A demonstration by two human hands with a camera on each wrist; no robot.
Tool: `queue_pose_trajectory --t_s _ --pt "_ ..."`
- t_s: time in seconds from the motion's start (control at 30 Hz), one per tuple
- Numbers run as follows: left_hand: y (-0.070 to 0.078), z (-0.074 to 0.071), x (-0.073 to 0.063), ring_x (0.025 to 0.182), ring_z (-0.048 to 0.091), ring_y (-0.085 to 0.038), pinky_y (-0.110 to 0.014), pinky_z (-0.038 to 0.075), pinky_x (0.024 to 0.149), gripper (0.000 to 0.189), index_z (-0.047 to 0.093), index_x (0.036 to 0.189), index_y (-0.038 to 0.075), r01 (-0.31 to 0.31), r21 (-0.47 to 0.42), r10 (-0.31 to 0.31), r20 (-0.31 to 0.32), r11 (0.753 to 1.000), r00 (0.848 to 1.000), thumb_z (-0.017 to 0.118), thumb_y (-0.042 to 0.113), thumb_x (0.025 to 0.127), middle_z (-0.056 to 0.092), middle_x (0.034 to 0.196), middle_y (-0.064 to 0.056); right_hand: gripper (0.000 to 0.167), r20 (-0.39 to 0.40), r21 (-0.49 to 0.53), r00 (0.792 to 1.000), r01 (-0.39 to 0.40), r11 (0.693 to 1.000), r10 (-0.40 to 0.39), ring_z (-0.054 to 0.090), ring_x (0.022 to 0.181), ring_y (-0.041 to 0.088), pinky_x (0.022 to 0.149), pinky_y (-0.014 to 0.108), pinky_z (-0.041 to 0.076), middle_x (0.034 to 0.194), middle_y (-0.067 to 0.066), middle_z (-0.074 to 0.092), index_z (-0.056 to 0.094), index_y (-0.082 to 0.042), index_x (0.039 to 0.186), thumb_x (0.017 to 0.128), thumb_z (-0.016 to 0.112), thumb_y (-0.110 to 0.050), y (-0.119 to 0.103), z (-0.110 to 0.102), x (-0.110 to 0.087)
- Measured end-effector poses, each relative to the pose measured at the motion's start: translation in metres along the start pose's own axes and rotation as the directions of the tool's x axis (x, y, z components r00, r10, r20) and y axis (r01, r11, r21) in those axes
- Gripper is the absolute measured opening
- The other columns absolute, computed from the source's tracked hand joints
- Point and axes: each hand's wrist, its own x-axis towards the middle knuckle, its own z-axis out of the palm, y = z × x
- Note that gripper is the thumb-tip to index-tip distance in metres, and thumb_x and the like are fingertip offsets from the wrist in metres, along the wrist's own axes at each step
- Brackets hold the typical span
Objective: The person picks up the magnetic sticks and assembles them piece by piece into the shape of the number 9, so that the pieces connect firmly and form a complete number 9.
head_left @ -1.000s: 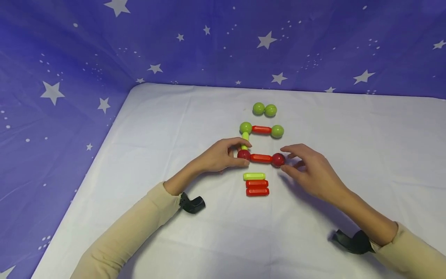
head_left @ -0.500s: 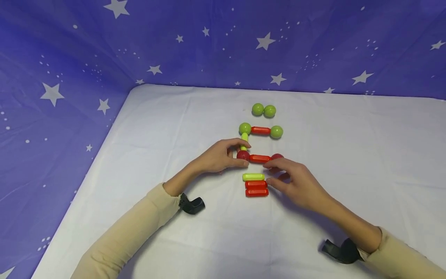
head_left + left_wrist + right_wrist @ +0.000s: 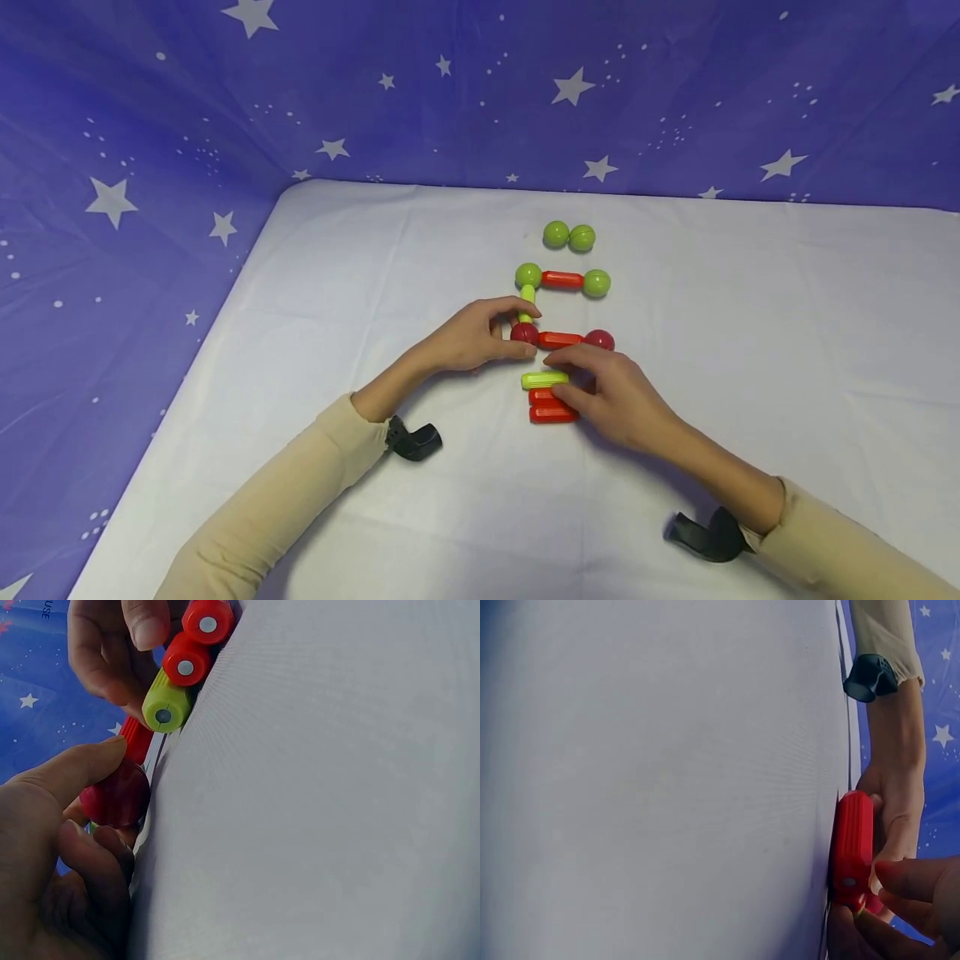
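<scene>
My left hand (image 3: 474,333) holds a red ball (image 3: 524,335) at the near left corner of a ball-and-stick construction, thumb and fingers around it. From that ball a yellow-green stick (image 3: 527,304) runs back to a green ball (image 3: 528,276), and a red stick (image 3: 561,340) runs right to another red ball (image 3: 599,340). A farther red stick (image 3: 562,280) joins two green balls. My right hand (image 3: 611,392) has thumb and index finger on either side of a loose yellow-green stick (image 3: 536,380). Two loose red sticks (image 3: 547,414) lie beside it, partly hidden by the thumb.
Two loose green balls (image 3: 568,236) touch each other behind the construction. A white cloth (image 3: 375,250) covers the table. Blue star-patterned fabric (image 3: 465,100) rises at the back and left. Dark wrist mounts (image 3: 414,440) stick out by both sleeves.
My right hand has moved left and toward me, from the right red ball to the loose sticks. The left hand stays on its red ball.
</scene>
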Motion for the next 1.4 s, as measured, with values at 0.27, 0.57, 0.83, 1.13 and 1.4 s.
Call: queue_pose_trajectory --t_s 0.27,0.57,0.83,1.13,1.4 --pt "-0.001 0.0 0.0 0.059 0.046 -0.017 -0.027 0.036 0.055 0.044 0.063 0.124 0.016 -0.005 -0.006 0.005 0.005 1.0 1.0 0.08 0.025 0.084 0.059 0.099 -0.001 0.024 -0.018 -0.004 1.0 0.005 1.0 -0.005 0.058 0.085 0.015 0.076 0.037 0.049 0.098 -0.003 0.07 0.073 -0.007 0.109 0.087 0.071 0.0 0.0 0.004 0.002" --pt "-0.001 0.001 0.001 0.06 0.048 -0.017 -0.028 0.037 0.056 0.044 0.063 0.124 0.016 -0.013 0.001 0.013 0.004 1.0 1.0 0.08 0.025 0.084 0.059 0.1 -0.001 0.025 -0.027 0.004 1.0 -0.007 1.0 0.007 0.062 0.089 0.017 0.079 0.039 0.051 0.102 0.001 0.071 0.073 -0.006 0.11 0.086 0.071 0.003 0.001 0.004 0.0" --pt "-0.001 0.001 0.003 0.062 0.048 -0.017 -0.028 0.038 0.057 0.044 0.063 0.124 0.017 -0.016 0.0 0.016 0.002 1.0 1.0 0.08 0.026 0.084 0.059 0.1 0.0 0.027 -0.033 -0.015 0.999 -0.029 0.999 0.029 0.057 0.08 0.015 0.072 0.033 0.049 0.096 -0.003 0.069 0.073 -0.009 0.11 0.085 0.073 0.002 0.007 -0.008 -0.012" --pt "0.0 0.0 0.002 0.065 0.047 -0.018 -0.028 0.038 0.059 0.044 0.064 0.123 0.018 -0.013 0.008 0.013 0.001 1.0 1.0 0.081 0.026 0.084 0.059 0.1 0.0 0.029 -0.03 -0.083 0.996 -0.089 0.993 0.087 0.059 0.08 0.015 0.072 0.031 0.051 0.101 0.0 0.07 0.073 -0.01 0.11 0.084 0.075 0.002 0.015 -0.025 -0.028" --pt "0.0 0.0 0.001 0.067 0.049 -0.018 -0.028 0.039 0.061 0.044 0.064 0.123 0.018 0.003 0.001 -0.003 -0.002 1.0 1.0 0.081 0.026 0.084 0.059 0.1 -0.001 0.031 -0.012 -0.078 0.996 -0.089 0.993 0.089 0.061 0.087 0.015 0.072 0.029 0.053 0.105 0.0 0.068 0.072 -0.01 0.111 0.081 0.08 -0.005 0.015 -0.025 -0.027"
